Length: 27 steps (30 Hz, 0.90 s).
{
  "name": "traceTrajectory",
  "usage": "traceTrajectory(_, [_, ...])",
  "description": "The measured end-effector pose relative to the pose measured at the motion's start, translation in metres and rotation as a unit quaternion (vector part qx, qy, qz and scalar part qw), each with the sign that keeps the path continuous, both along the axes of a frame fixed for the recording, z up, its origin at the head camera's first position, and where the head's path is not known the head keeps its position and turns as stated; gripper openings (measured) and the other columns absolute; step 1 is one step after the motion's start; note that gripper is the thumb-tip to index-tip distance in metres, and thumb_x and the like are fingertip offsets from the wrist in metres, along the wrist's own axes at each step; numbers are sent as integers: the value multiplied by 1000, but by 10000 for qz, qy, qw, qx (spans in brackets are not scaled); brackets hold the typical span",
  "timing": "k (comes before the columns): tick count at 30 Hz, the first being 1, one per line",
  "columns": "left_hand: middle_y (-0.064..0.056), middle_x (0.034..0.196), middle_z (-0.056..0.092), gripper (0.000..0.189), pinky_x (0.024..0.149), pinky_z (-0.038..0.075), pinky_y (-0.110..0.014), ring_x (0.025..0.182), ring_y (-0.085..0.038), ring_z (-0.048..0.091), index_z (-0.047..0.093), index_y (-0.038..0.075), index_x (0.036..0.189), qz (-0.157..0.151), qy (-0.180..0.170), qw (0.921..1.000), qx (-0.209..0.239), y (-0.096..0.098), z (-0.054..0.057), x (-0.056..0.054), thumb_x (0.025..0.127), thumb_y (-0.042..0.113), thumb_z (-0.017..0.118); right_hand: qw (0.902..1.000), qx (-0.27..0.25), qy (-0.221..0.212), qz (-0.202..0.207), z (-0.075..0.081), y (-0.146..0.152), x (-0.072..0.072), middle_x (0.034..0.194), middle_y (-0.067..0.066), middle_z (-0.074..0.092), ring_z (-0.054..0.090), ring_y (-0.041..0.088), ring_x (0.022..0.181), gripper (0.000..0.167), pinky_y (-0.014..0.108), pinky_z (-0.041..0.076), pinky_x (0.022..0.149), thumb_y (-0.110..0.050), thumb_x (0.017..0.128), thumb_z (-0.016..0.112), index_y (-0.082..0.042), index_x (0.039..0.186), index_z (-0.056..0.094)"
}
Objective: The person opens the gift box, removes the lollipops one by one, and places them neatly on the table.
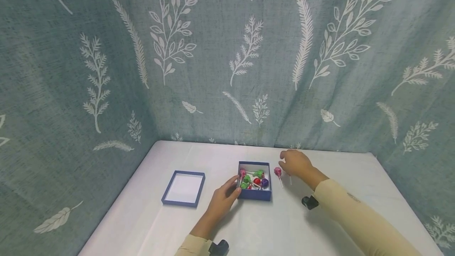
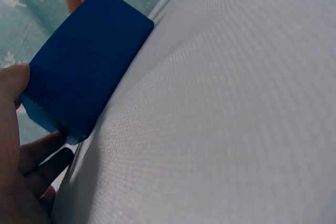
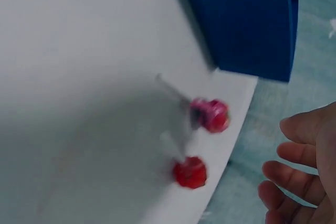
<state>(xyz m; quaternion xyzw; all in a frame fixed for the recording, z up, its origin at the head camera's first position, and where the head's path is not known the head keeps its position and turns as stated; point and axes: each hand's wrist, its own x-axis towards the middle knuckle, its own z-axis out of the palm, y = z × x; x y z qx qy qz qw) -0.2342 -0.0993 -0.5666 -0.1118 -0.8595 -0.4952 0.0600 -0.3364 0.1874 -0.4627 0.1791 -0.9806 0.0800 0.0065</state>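
Note:
A blue box (image 1: 255,195) with several wrapped lollipops inside, such as a green one (image 1: 258,174) and a purple one (image 1: 264,182), stands on the table. My left hand (image 1: 222,198) rests against its left side; in the left wrist view the thumb is at the top corner and the fingers lie lower along the side. To the right of the box, a pink lollipop (image 1: 278,172) lies on the table. My right hand (image 1: 296,163) is over a red lollipop (image 3: 190,172), mostly hidden in the head view. Its fingers are loosely bent with nothing between them.
A blue-rimmed box lid (image 1: 183,189) with a white inside lies left of the box. The white-covered table (image 1: 281,224) ends at a leaf-patterned curtain (image 1: 213,70) at the back and sides.

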Motion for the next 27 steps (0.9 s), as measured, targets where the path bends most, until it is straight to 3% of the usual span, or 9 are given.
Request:
traceTrajectory(10, [-9, 132, 60, 52, 109, 31, -57, 131, -32, 46, 48, 30, 144, -3, 16, 10000, -1, -1, -1, 0, 96, 51, 53, 9994, 112, -218, 244, 7, -45, 6, 88, 1, 67, 63, 20, 83, 27, 42, 53, 79, -28, 92, 64, -8, 110, 68])
traceTrajectory(19, [-10, 132, 60, 52, 108, 32, -57, 130, -32, 47, 48, 31, 144, -9, -36, 10000, 61, -1, 0, -1, 96, 51, 53, 9968, -151, -232, 749, -9, -78, 13, 95, 1, 71, 66, 21, 92, 21, 43, 53, 87, -24, 92, 64, -10, 106, 71])
traceTrajectory(27, [-10, 131, 60, 53, 107, 33, -58, 129, -33, 48, 47, 30, 145, -44, 32, 10000, 36, -1, 0, 0, 97, 52, 52, 9946, -291, -468, 875, -22, -95, 18, 98, 0, 71, 67, 22, 96, 24, 43, 53, 89, -27, 94, 63, -11, 108, 72])
